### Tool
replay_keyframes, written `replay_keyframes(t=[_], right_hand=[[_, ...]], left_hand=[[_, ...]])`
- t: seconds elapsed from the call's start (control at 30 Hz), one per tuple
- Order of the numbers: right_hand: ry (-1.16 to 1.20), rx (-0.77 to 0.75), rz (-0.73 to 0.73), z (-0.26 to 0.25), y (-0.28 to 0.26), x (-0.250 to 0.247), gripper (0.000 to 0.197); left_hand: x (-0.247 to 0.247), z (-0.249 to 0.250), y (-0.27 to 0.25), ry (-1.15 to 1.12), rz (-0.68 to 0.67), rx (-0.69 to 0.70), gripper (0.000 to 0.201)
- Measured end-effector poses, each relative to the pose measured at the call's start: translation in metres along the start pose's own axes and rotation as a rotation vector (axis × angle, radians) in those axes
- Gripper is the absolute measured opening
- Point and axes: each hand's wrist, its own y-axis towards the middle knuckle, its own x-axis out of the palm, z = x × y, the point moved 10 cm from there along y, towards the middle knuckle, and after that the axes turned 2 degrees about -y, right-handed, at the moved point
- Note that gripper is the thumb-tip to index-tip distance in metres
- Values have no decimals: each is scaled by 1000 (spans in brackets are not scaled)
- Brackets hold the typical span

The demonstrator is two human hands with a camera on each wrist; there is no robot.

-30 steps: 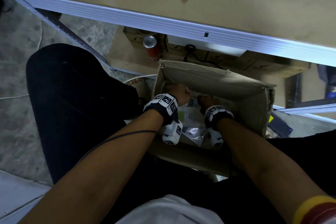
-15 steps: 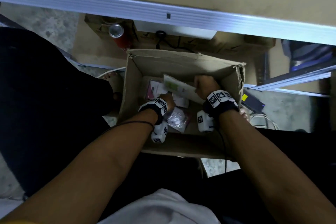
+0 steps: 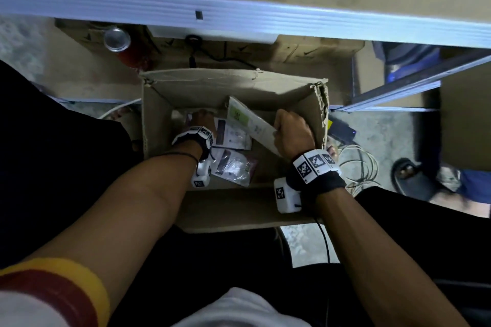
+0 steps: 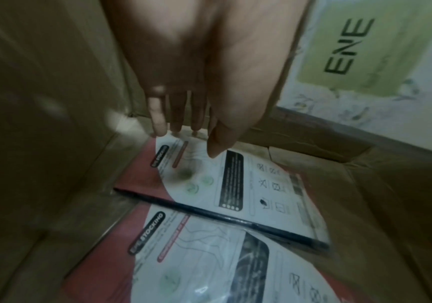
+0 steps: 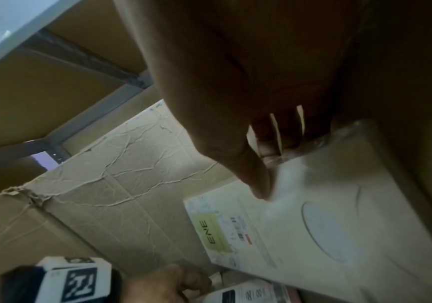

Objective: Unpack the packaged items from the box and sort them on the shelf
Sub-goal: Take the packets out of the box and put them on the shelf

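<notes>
An open cardboard box (image 3: pixel 207 82) stands on the floor below me. My right hand (image 3: pixel 292 133) grips a flat pale package with a green label (image 3: pixel 247 119) (image 5: pixel 326 225), tilted up inside the box near its right wall. My left hand (image 3: pixel 200 118) reaches down at the box's far left; in the left wrist view its straight fingers (image 4: pixel 158 121) touch the far edge of a red-and-white stocking packet (image 4: pixel 235 184). A second stocking packet (image 4: pixel 202 258) (image 3: pixel 233 167) lies nearer me on the box floor.
A metal shelf edge (image 3: pixel 239 16) runs across the top, with a red can (image 3: pixel 119 42) and flat cartons beneath it. Loose cables (image 3: pixel 356 167) and a sandalled foot (image 3: pixel 409 175) lie right of the box. My dark-trousered legs flank the box.
My right hand has lifted the pale package higher and toward the right wall. My left hand has moved deeper, to the far left of the box, onto the stocking packet.
</notes>
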Motion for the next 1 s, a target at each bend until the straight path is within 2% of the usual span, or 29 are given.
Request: replay_keyframes(t=[0.1,0.23,0.37,0.47,0.57,0.63,0.77,1.0], right_hand=[[15,6,9,4,-7,1,16],[41,-1,23,4,-9,0,16],[68,7,24,6,-9,-1,14],[73,8,20,4,-9,-1,13],[65,9,19,3,-9,-3,14],[59,13,21,3,-9,-4,14],[62,8,29,-1,-11,-6,15],[65,20,26,0,-12,-5,15]], left_hand=[[1,-5,6,-39,-33,-24,54],[6,-6,9,65,-39,-4,61],[11,-15,6,112,-22,-14,55],[25,-27,0,116,-98,-58,55],[38,-29,-5,11,-209,-88,58],[36,-19,-4,-110,-197,-30,50],[34,-1,-10,-275,-234,83,12],[35,6,-17,-251,-253,134,16]])
